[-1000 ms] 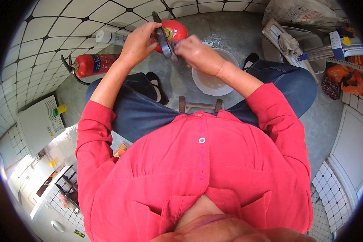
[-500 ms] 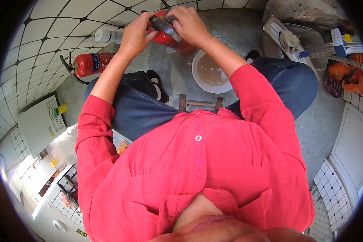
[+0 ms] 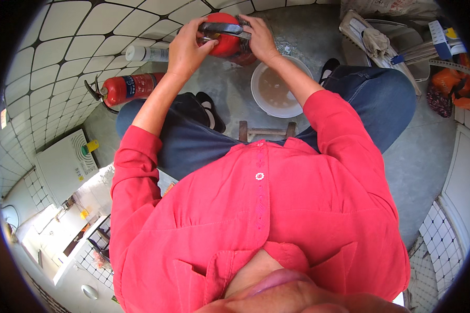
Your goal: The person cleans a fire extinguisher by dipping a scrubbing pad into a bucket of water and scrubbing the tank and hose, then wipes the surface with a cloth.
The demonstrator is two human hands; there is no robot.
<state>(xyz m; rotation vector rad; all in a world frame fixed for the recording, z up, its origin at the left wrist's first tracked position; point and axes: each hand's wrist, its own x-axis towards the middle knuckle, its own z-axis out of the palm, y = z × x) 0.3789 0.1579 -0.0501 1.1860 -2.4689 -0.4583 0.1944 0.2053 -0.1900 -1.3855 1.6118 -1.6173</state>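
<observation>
A red fire extinguisher (image 3: 226, 47) stands by the tiled wall ahead of me, its top toward me with a black metal handle (image 3: 219, 28) across it. My left hand (image 3: 188, 49) grips the left end of the handle, fingers curled, thumb reaching under it. My right hand (image 3: 261, 39) is closed at the handle's right end, over a dark item that its fingers mostly hide; I cannot make that out. Below my right forearm sits a white plastic basin (image 3: 269, 91) of cloudy water.
Another extinguisher (image 3: 128, 88) lies at left, near a white cylinder (image 3: 141, 53). A small wooden stool (image 3: 266, 130) is between my legs. At right are leaning boards (image 3: 357, 39), a bin (image 3: 420, 68) and orange bags (image 3: 454, 83). My bent legs and dark shoes flank the basin.
The handle has swung from front-to-back to crosswise. My right hand moved up from over the basin to the handle's right end; my left hand stayed at the handle, shifting slightly.
</observation>
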